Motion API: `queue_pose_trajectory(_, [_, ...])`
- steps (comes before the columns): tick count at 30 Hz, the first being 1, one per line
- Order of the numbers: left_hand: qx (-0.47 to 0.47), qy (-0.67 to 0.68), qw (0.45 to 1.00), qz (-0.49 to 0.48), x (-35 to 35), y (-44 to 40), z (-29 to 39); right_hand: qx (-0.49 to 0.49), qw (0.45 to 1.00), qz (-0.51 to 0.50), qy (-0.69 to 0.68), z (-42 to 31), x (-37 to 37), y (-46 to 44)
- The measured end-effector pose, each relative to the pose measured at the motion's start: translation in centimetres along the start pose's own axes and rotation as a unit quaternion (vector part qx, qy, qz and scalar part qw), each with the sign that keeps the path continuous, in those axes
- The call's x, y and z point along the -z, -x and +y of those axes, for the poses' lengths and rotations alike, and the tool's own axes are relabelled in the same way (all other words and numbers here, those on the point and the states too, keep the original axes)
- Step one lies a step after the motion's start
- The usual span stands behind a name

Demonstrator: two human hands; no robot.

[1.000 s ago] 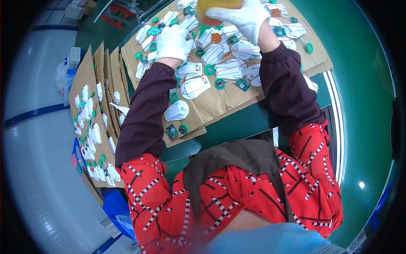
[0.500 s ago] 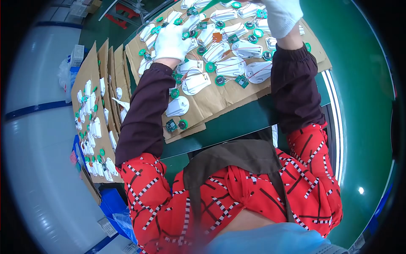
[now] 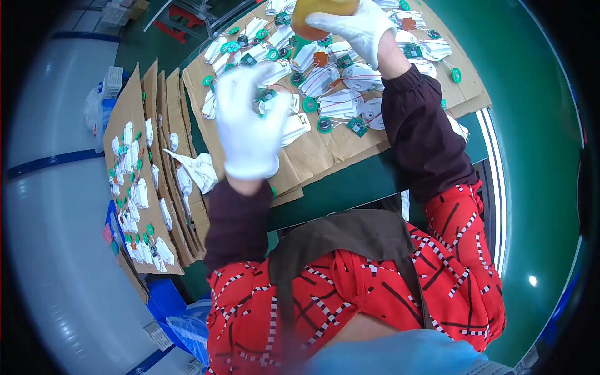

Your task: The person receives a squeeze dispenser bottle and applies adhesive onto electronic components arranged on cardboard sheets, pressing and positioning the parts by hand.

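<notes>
In the head view my right hand (image 3: 362, 30), in a white glove, is wrapped round an amber squeeze bottle (image 3: 322, 14) at the top edge. A bit of green shows under the bottle, over the parts. My left hand (image 3: 250, 122), also gloved, is blurred by motion. Its fingers and thumb are apart with nothing between them. Around and below it lie white plastic housings (image 3: 340, 103), wired to green circuit boards (image 3: 357, 126) and round green discs (image 3: 324, 125). They rest on a brown cardboard sheet (image 3: 325, 153).
More cardboard sheets (image 3: 165, 144) with similar parts stand upright to the left. A white cloth-like piece (image 3: 199, 172) hangs on one of them. The green table edge (image 3: 337, 187) runs in front of my body, and a blue bin (image 3: 165, 300) sits low at left.
My left hand has moved back toward my body from among the housings. My right hand has come left and lower, bringing the amber bottle into view; before, just its green nozzle showed.
</notes>
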State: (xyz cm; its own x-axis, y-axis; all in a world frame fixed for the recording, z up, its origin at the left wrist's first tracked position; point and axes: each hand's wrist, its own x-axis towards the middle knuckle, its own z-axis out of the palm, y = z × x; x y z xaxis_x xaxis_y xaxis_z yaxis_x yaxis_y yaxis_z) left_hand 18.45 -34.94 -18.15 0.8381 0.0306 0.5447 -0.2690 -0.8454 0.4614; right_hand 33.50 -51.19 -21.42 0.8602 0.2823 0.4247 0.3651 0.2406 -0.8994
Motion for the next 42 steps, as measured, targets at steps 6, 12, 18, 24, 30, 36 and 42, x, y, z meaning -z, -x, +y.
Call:
queue_pose_trajectory(6, [-0.024,0.109,0.985,-0.134,0.6,5.2,2.8,-0.007,0.999,0.015,0.028,1.6,-0.8,0.0])
queue_pose_trajectory(12, [0.004,0.049,0.995,-0.082,3.0,3.2,0.7,-0.002,0.999,-0.032,-0.006,1.7,-0.8,-0.2])
queue_pose_trajectory(18, [0.098,0.128,0.987,-0.011,4.1,-1.7,-5.9,0.015,0.998,-0.055,-0.017,1.7,-0.7,-0.4])
queue_pose_trajectory(24, [0.087,0.046,0.987,-0.125,7.9,-1.4,-5.2,-0.002,1.000,-0.029,-0.011,0.0,-0.4,0.1])
queue_pose_trajectory(30, [0.087,-0.151,0.925,-0.338,9.2,6.4,-2.2,0.100,0.990,0.001,0.099,0.9,-0.1,-0.6])
queue_pose_trajectory(36, [0.079,-0.185,0.922,-0.330,6.0,11.2,-3.6,0.099,0.982,0.010,0.164,-0.4,-0.1,-0.4])
queue_pose_trajectory(42, [0.082,-0.191,0.916,-0.344,6.0,10.5,-4.6,0.026,0.999,-0.029,0.029,0.1,-0.3,-0.3])
